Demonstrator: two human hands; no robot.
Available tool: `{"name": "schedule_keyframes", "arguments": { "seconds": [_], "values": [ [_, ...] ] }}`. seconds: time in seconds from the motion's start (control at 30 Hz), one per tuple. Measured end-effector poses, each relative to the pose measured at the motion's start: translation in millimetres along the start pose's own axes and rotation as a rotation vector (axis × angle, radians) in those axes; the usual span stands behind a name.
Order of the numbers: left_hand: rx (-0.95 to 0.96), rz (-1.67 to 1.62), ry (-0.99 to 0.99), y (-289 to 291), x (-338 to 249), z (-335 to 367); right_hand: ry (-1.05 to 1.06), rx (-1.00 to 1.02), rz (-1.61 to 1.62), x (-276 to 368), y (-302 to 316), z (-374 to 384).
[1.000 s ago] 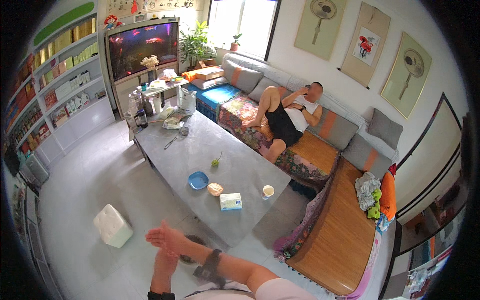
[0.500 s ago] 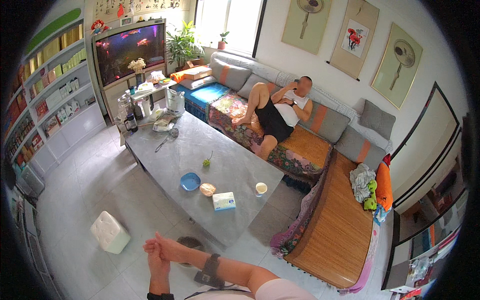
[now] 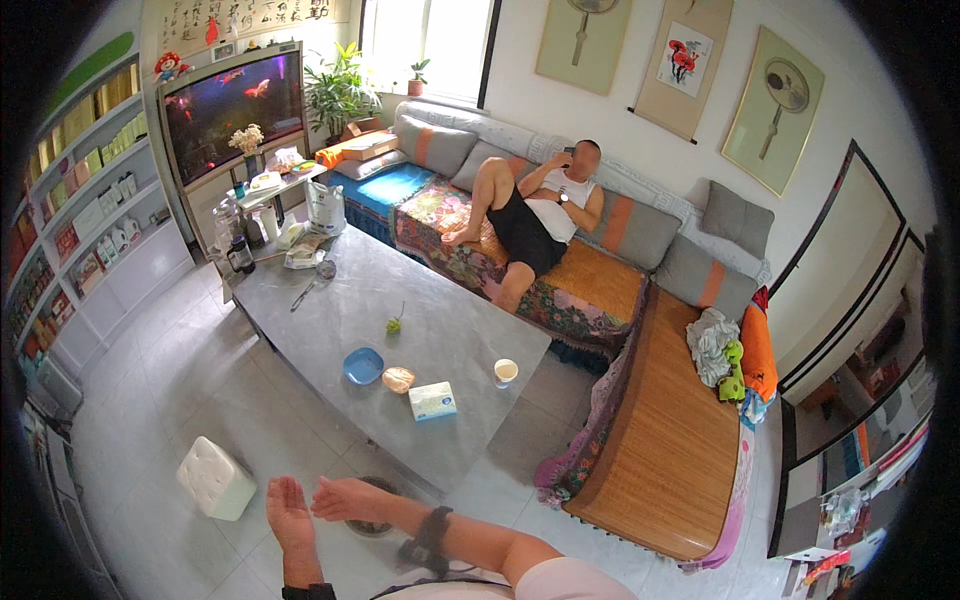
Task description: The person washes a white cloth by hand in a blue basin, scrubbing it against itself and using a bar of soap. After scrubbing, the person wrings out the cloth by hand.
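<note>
Your hands have parted from contact: the left hand (image 3: 290,513) open, palm bare; the right hand (image 3: 347,499) loosely bent, no object visible. Both appear free. The bin (image 3: 372,528) stands beneath your right hand, beside the surface (image 3: 470,440).

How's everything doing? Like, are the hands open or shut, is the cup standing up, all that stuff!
Left hand: open, empty
Right hand: apart from the left; how open is unclear
Paper cup: upright
Blue dish: nothing seen in it
White stool: standing on the floor
Grey cloth: crumpled
Person on the sofa: leaning back
</note>
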State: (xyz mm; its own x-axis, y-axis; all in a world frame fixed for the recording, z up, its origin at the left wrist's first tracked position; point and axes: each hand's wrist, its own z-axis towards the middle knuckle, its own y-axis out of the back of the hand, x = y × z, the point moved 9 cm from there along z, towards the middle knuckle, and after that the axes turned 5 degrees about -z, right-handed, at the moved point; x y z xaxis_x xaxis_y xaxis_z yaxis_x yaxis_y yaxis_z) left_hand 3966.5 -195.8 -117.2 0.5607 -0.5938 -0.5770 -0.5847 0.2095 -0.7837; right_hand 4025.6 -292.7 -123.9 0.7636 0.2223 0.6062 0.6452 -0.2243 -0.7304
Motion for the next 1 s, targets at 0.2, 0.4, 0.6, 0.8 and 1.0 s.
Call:
{"name": "schedule_keyframes", "arguments": {
  "seconds": [0.2,0.4,0.6,0.8,1.0],
  "values": [
    [0.044,-0.108,0.084,-31.0,-1.2,-6.4,-0.018,0.024,-0.113,-21.3,1.0,11.0],
    [0.007,-0.117,0.165,-46.3,11.5,-19.9,0.044,0.052,-0.413,3.8,-47.1,-7.9],
    [0.122,-0.114,0.249,-47.1,24.1,-24.9,0.109,-0.049,-0.505,-2.9,-19.6,9.2],
    [0.027,-0.069,0.183,-39.0,18.9,-29.6,0.157,-0.065,-0.610,0.8,-24.0,8.0],
    [0.032,-0.063,0.170,-40.2,16.0,-29.9,0.062,-0.111,-0.636,12.3,-25.9,-1.8]
  ]
}}
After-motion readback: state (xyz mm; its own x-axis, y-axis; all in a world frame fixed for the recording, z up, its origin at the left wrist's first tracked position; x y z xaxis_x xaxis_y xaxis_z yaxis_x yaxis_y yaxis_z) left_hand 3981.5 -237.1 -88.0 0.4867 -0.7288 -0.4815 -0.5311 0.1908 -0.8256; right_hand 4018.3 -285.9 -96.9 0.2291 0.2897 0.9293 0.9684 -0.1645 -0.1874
